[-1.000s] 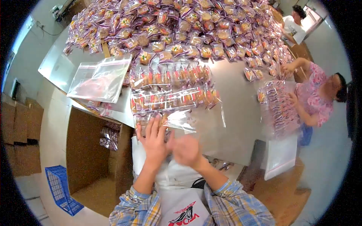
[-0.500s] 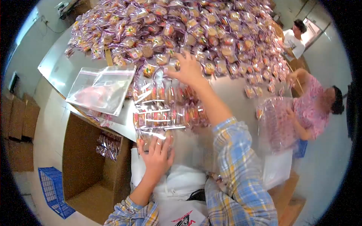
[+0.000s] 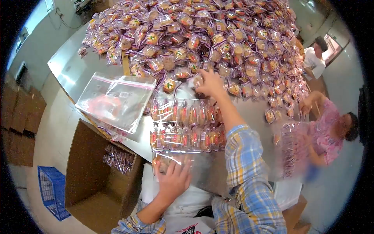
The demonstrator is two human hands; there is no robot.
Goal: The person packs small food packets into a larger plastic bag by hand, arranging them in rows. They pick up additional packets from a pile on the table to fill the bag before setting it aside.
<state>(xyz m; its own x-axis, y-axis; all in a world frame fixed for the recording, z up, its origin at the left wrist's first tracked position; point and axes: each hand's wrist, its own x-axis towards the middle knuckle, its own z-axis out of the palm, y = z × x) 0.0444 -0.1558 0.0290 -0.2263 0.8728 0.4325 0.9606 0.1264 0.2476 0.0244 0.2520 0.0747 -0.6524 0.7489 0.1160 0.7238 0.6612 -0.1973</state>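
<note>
At the near edge of the pile, my right hand (image 3: 210, 84) has its fingers closed round a small wrapped cake (image 3: 198, 81). My left hand (image 3: 174, 181) lies palm down near the table's front edge. Its fingers are stretched over a clear plastic bag (image 3: 200, 165), with wrapped cakes (image 3: 161, 162) partly hidden beneath them. Just beyond it, two rows of wrapped cakes (image 3: 183, 137) stand side by side under clear, shiny film. A large heap of cakes in purple-edged wrappers (image 3: 218, 43) covers the far side of the table.
Flat clear bags (image 3: 117, 102) lie left of the rows. Below the table's left edge stands an open cardboard box (image 3: 87, 163) with wrapped packs inside, beside a blue crate (image 3: 52, 191). A person in pink (image 3: 325, 124) handles packs at the right; another in white (image 3: 314, 62) is farther back.
My right hand has gone from spread fingers over the pile's edge to a grip on a wrapped cake. My left hand stays on the bag. The whole view has shifted slightly.
</note>
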